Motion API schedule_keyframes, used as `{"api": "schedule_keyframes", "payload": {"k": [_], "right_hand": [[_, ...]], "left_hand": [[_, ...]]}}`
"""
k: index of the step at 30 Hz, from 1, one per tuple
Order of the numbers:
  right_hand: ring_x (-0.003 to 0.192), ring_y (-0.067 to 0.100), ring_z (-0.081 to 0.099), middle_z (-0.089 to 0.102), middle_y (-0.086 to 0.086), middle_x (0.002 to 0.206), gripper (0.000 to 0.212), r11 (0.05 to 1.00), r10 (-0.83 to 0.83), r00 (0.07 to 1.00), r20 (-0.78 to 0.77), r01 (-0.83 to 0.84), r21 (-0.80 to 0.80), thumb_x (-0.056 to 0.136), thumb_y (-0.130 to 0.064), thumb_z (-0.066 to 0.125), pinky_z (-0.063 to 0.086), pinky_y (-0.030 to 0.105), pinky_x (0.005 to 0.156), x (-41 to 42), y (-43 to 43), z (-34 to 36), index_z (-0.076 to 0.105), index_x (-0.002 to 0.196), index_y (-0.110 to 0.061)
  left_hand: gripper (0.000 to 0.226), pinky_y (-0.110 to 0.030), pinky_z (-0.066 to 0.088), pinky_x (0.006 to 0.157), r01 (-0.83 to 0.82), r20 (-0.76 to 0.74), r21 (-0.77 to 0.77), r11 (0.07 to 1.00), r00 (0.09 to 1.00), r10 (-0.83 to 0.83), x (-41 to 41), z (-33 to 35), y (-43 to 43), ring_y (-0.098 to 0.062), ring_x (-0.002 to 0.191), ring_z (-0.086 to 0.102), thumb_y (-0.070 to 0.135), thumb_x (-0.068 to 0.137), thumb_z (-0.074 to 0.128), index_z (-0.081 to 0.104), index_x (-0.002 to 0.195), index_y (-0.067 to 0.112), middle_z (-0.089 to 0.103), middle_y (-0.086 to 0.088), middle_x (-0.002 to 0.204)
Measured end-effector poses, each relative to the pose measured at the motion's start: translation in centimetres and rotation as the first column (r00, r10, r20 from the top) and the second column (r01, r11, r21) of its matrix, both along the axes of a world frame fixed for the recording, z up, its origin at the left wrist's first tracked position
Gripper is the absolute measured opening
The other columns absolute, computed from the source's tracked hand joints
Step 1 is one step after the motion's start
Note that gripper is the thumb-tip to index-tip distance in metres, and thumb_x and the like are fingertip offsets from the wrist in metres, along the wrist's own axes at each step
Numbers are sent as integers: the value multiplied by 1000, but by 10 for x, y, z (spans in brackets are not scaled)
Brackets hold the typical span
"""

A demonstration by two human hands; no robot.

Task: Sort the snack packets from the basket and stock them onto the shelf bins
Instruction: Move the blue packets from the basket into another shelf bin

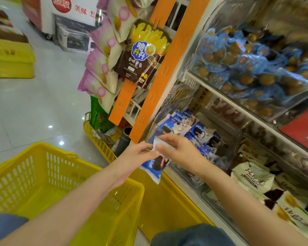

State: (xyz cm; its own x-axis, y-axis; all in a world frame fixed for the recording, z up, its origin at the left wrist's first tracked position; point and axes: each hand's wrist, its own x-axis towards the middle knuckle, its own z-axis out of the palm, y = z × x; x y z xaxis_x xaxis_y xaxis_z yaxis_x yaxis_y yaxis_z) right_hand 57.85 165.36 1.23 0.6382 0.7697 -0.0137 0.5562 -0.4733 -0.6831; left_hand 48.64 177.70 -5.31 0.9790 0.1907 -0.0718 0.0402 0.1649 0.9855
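Blue-and-white plastic snack packets [154,166] hang in a small bunch between both hands; how many there are cannot be told. The left hand [137,153] pinches the white upper edge from the left with curled fingertips. The right hand [178,150] lies over the same edge from the right, fingers closed down on it and thumb hidden beneath. The bunch dangles just in front of the clear plastic shelf bin [150,128], at its near corner, not yet over the wall. That bin already holds matching blue packets, so it looks like the right destination.

To do this step well, I would let the right hand take one packet off the bunch while the left keeps the rest. The packet should then be lifted clear of the bin wall and laid face up with the same printing as its neighbours. The tall orange card strip [167,68] stands just left of the bin, and a careless swing could snag on it.

Above, a bin of blue-wrapped round snacks [247,64] fills the upper shelf, and cream paper-look bags [252,176] sit lower right. The yellow slatted plastic basket [43,144] at lower left shows no packets in its visible part, so this may be the last handful.
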Motion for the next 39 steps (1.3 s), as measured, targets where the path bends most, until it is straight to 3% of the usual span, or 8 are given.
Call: {"api": "schedule_keyframes", "payload": {"k": [4,10,13,16,23,29,34,39], "right_hand": [[72,14,59,64,1,77,10,994,-69,998,13,68,87,87,-18,64,48,31,71,-7,-5,7,65,77,-19],[70,11,64,65,5,85,5,960,-171,976,-133,195,201,87,-10,62,53,21,63,-14,-27,4,57,87,-12],[69,17,67,58,7,92,36,984,-90,950,-298,131,122,84,3,63,58,29,68,-16,-39,0,45,106,-18],[97,8,61,55,-5,110,50,998,8,991,-130,-16,-60,82,-7,68,51,22,88,-17,-45,-6,42,122,-24],[88,3,62,67,-8,97,19,996,-34,999,-19,35,86,88,-20,62,51,19,80,-14,-44,-9,61,105,-28],[85,7,59,62,-9,98,27,887,-460,845,272,420,194,88,-30,60,48,23,72,54,-55,22,57,114,-22],[114,26,54,57,12,126,43,812,-520,765,380,581,-58,90,-24,61,42,32,92,125,-36,12,51,127,-5],[113,31,54,57,18,124,35,778,-499,771,395,600,-188,89,-16,62,43,40,94,159,-23,-12,54,121,-5]], "left_hand": [[37,-26,46,81,-23,-13,-12,1000,1000,23,-14,0,-2,-9,99,64,43,69,69,60,103,32,69,3,106],[25,-20,53,68,-132,81,-141,981,986,144,-15,0,-1,-12,89,69,23,84,64,61,107,13,72,-2,99],[21,-14,50,65,-276,117,32,961,956,270,-10,-4,-2,-6,84,67,26,89,59,58,107,16,70,0,99],[16,-20,49,75,-293,209,245,924,947,244,-5,-11,-6,-9,91,62,24,89,60,58,105,23,65,1,100],[19,-8,42,76,-236,348,448,862,935,75,13,2,-16,7,90,55,27,91,55,58,110,27,61,15,97],[26,-15,41,87,-329,390,733,596,921,29,62,22,1,-1,102,49,29,97,44,53,120,22,55,13,111],[28,-27,29,98,-245,292,924,295,948,-128,96,5,2,-11,105,48,33,98,37,57,112,21,59,5,109],[27,-25,27,97,-309,363,910,275,916,-170,98,-8,7,-13,104,46,33,98,38,58,112,20,58,5,107]]}}
